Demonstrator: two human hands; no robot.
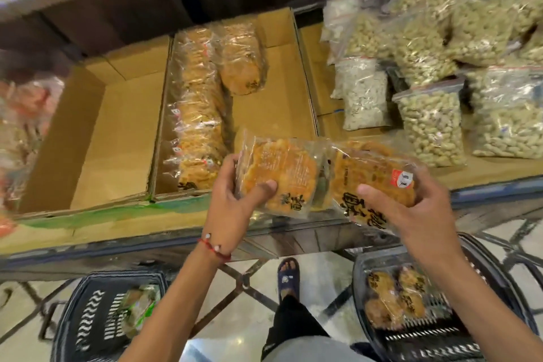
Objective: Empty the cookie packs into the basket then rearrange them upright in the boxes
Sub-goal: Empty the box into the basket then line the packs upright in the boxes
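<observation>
Left grip [232, 191] is clamped on one cookie pack [282, 167], thumb pressed across its front. Right grip [411, 209] is clamped on a second cookie pack [373, 176], thumb on top. Both are held side by side, touching, over the front edge of the surface [88, 232], just in front of the middle box [273, 114]. A row of upright packs [197, 114] is lined along that box's left wall. Flat packs [393, 300] are seen in the right basket [435, 329] on the floor.

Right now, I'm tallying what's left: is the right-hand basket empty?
No, several cookie packs lie on the bottom of the right-hand basket.
</observation>
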